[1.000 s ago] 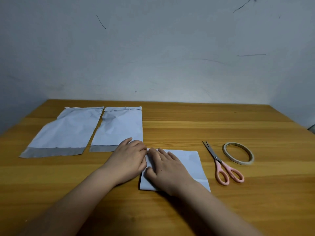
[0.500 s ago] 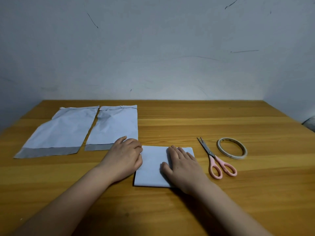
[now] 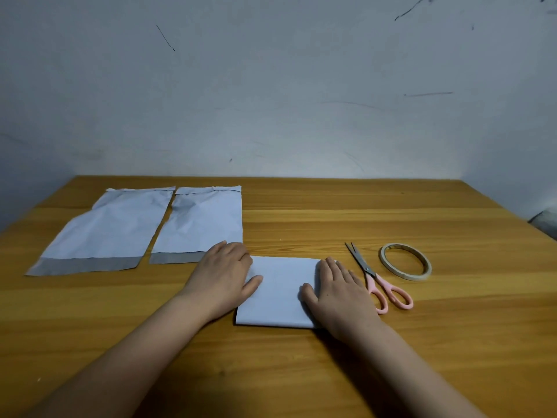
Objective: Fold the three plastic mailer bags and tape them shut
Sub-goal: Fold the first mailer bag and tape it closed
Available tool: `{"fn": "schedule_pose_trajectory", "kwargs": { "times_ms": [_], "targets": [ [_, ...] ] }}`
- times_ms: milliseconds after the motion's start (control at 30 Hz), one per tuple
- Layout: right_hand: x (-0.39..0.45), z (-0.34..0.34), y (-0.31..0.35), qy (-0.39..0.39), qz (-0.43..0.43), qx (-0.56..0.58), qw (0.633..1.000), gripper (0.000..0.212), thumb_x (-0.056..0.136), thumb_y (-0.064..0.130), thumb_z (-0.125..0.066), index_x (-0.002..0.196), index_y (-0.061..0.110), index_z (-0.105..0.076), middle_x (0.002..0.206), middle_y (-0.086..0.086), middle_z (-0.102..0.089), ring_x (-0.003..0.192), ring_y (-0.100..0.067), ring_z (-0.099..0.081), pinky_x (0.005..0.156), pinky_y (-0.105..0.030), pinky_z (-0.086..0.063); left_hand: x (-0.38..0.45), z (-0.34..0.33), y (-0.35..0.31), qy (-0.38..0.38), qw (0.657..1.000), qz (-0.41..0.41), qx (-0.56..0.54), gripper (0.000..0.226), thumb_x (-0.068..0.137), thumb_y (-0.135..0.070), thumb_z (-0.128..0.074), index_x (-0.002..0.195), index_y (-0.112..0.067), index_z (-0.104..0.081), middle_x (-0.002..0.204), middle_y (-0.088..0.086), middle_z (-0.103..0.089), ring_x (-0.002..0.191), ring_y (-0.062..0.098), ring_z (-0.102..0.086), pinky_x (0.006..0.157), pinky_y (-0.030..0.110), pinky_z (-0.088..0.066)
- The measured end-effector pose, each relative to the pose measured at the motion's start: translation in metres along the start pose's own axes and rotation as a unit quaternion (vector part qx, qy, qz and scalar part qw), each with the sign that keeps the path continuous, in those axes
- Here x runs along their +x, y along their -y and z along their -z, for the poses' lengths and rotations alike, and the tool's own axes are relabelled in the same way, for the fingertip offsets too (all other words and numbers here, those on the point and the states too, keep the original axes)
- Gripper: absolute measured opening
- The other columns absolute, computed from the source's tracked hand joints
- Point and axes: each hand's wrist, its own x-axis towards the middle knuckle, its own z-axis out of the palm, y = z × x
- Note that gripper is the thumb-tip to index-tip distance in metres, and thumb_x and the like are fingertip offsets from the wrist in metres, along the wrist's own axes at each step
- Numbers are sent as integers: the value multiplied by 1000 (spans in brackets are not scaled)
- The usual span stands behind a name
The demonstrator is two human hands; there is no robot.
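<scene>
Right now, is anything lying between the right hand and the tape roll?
Yes. The pink-handled scissors lie on the table between the right hand, which rests flat on the folded mailer, and the tape roll. Nothing else visible intervenes.

L hand [image 3: 224,274] + R hand [image 3: 339,289] flat on folded mailer [image 3: 281,292].

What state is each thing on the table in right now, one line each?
folded mailer bag: folded flat, untaped, pressed by both hands
left hand: flat on its left edge
right hand: flat on its right edge
two other mailer bags: unfolded, flat
scissors: closed, lying untouched
tape roll: lying flat, untouched
</scene>
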Motion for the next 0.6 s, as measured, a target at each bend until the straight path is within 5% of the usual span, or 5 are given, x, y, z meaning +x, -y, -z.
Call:
{"fn": "schedule_pose_trajectory", "kwargs": {
  "times_ms": [100, 167, 233, 600],
  "targets": [
    [0, 1, -5, 3, 16, -5, 1000, 68, 98, 49, -22, 153, 12, -8, 162, -6, -3, 149, -17, 0, 120, -33, -2, -6, 1, -3, -2, 998, -3, -57, 66, 87, -56, -21, 125, -19, -59, 127, -5, -58, 118, 15, -56, 106, 32, -34],
    [0, 3, -7, 5, 25, -3, 1000, 66, 99, 48, -22, 154, 13, -8, 162, -5, -4, 148, -16, 1, 119, -32, 0, -10, 3, -6, 44, 993, -4, -110, 84, 82, -73, -4, 147, -26, -32, 152, -10, -30, 141, 9, -26, 112, 23, -7],
    [1, 6, -8, 9, 33, 0, 999, 65, 99, 48, -22, 154, 14, -9, 162, -4, -5, 148, -15, 0, 119, -32, -1, -15, 4, -9, 85, 989, -1, -125, 94, 70, -74, 7, 151, -31, -15, 158, -15, -12, 144, 4, -9, 108, 17, 5],
    [11, 7, 1, -38, -13, -39, 998, 66, 97, 52, -22, 150, 12, -21, 159, -9, -16, 147, -22, -12, 120, -38, -10, -30, 13, -17, 91, 981, 37, -170, 99, 64, -74, 5, 150, -32, -17, 157, -17, -12, 143, 3, -13, 114, 21, -12]
  ]
}}
